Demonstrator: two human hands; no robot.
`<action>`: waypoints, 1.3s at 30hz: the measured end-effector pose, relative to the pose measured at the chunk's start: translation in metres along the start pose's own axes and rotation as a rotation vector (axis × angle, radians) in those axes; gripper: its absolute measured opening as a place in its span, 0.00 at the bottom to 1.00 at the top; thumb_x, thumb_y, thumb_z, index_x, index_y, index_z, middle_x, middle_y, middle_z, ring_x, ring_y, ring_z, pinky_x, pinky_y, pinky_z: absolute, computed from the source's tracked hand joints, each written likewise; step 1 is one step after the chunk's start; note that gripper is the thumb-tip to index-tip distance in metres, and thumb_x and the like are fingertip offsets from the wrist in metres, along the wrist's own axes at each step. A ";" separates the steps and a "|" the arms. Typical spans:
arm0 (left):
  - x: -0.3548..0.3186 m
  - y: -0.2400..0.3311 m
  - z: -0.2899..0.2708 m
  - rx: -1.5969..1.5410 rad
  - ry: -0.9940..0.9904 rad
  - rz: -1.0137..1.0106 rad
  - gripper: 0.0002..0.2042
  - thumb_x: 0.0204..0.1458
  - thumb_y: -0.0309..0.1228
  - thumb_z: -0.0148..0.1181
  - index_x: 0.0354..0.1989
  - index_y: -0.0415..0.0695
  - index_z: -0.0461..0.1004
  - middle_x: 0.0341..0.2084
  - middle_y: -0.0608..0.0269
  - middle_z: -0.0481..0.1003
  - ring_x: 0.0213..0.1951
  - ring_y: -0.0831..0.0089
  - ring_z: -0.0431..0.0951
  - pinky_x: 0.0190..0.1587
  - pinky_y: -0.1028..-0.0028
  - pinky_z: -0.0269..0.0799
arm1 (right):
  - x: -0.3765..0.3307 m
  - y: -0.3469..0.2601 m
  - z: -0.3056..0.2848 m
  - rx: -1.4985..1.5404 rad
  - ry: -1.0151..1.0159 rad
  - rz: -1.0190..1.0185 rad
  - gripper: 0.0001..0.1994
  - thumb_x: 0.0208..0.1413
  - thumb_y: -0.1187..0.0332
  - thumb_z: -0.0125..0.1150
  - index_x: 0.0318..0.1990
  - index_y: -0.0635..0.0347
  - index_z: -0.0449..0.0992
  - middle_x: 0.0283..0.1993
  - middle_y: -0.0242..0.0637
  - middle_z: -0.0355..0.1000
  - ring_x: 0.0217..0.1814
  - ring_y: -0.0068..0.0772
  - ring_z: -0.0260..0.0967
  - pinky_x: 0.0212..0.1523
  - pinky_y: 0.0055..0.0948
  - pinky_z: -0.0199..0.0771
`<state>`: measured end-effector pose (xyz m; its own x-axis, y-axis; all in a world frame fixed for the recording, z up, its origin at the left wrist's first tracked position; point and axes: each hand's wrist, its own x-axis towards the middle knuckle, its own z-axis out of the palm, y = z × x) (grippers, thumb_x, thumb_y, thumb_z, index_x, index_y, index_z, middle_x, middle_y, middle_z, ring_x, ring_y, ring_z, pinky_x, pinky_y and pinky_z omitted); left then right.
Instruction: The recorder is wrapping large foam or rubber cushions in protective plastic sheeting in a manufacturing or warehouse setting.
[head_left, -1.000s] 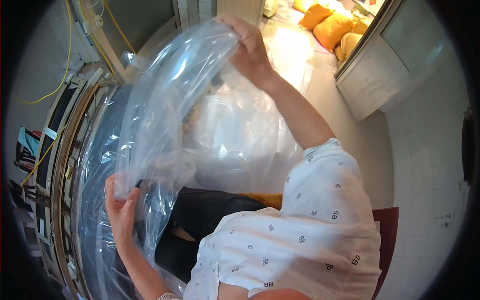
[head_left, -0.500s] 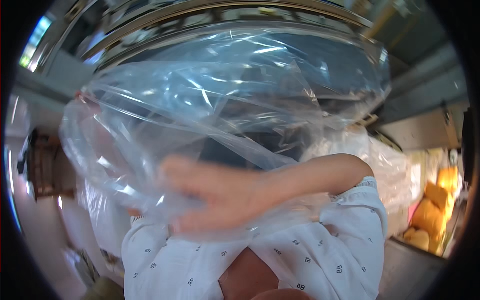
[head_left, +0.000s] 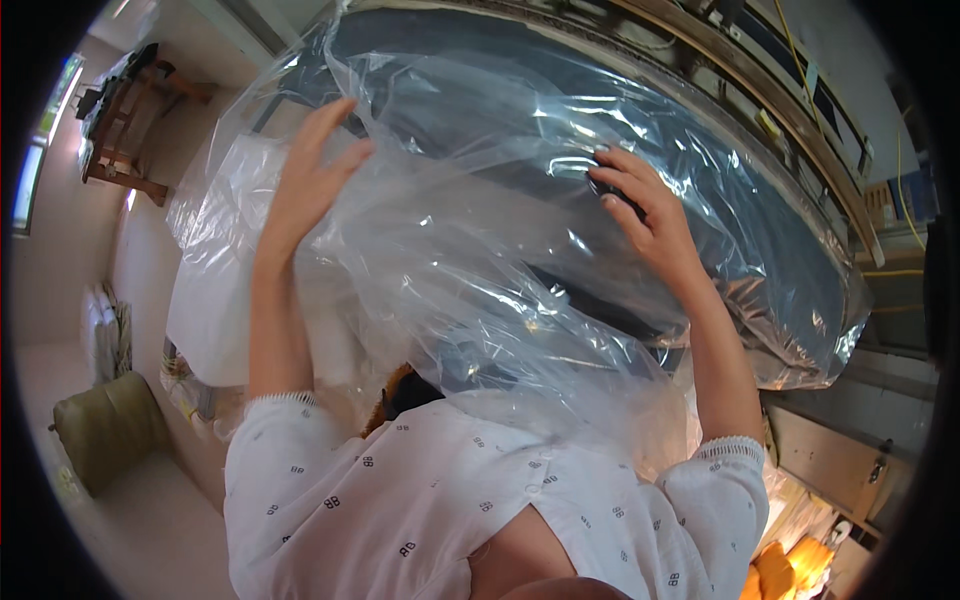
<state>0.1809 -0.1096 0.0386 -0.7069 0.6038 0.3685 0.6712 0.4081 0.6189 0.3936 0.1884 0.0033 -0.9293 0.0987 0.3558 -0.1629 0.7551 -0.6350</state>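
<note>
A large clear plastic sheet (head_left: 450, 250) spreads in loose, shiny folds over a broad dark padded-looking piece (head_left: 440, 50), whose kind I cannot make out. At the left, my left hand (head_left: 312, 180) is raised beside an upright fold of the plastic, thumb and fingers apart. Farther right, my right hand (head_left: 645, 205) rests on or just above the sheet, its fingers partly bent and spaced. Something dark shows between those fingers, probably the surface beneath. The near end of the plastic gathers against my white shirt.
White wrapped material (head_left: 215, 320) lies left of the sheet. An olive padded chair (head_left: 115, 430) stands at the lower left, with wooden furniture (head_left: 130, 150) behind. A long wooden rail (head_left: 760, 80) runs along the far side. Orange-yellow items (head_left: 795, 570) sit at the lower right.
My right arm, crossed over my chest and blurred before, now reaches forward on the right. My left hand has come into plain sight, and the view has turned leftward.
</note>
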 end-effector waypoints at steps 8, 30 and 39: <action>0.136 -0.003 0.067 0.258 -0.363 -0.241 0.21 0.45 0.50 0.56 0.28 0.40 0.76 0.25 0.62 0.72 0.33 0.68 0.70 0.37 0.75 0.61 | 0.002 -0.012 -0.002 0.061 -0.013 0.025 0.13 0.48 0.75 0.55 0.44 0.60 0.73 0.53 0.39 0.66 0.58 0.40 0.59 0.56 0.31 0.57; 0.148 -0.084 0.040 0.404 0.415 0.054 0.04 0.42 0.32 0.56 0.28 0.50 0.75 0.25 0.61 0.73 0.34 0.64 0.73 0.37 0.62 0.58 | -0.015 0.009 -0.081 0.804 -0.690 0.739 0.10 0.45 0.65 0.58 0.27 0.65 0.72 0.20 0.31 0.67 0.18 0.19 0.59 0.21 0.17 0.57; 0.193 -0.164 0.034 0.541 0.297 -0.319 0.08 0.42 0.36 0.59 0.29 0.48 0.74 0.28 0.63 0.74 0.36 0.63 0.74 0.38 0.60 0.61 | -0.024 0.017 -0.088 1.017 -0.391 0.866 0.12 0.40 0.64 0.62 0.22 0.63 0.67 0.13 0.28 0.57 0.12 0.19 0.49 0.14 0.20 0.46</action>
<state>-0.0581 -0.0372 -0.0152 -0.8674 0.2167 0.4480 0.3833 0.8650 0.3237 0.4419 0.2559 0.0444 -0.8610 -0.0253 -0.5079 0.4955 -0.2669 -0.8266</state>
